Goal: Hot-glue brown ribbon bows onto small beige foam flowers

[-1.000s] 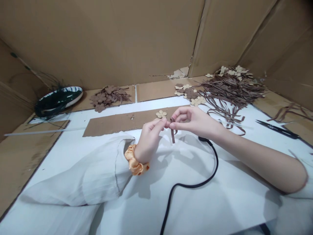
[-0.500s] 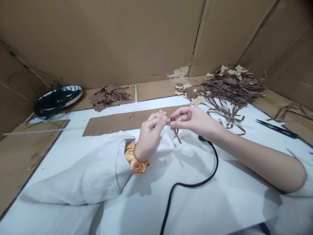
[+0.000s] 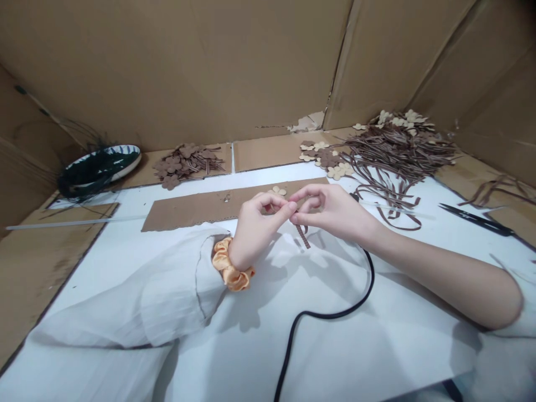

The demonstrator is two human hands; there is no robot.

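Thumb and fingertips of my left hand (image 3: 258,224) and my right hand (image 3: 335,211) meet in a pinch over the white surface. Between them is a thin brown leather cord (image 3: 302,237), its ends dangling below the fingers. The part in the pinch is hidden by the fingertips. Just behind my left hand, a beige flower cutout (image 3: 277,191) rests on a long cardboard strip (image 3: 184,213). An orange scrunchie (image 3: 231,268) circles my left wrist.
Brown flower cutouts (image 3: 173,166) are piled at back left, beside a dish (image 3: 133,157) of dark green threads. At back right lie heaped brown cords (image 3: 402,152) and more flowers (image 3: 339,170). Black tweezers (image 3: 477,219) lie far right; a black cable (image 3: 326,316) crosses the front.
My fingertips have come together, and the cord loop that showed by my right hand is now mostly hidden. My right hand has turned slightly; a cord end still hangs down.
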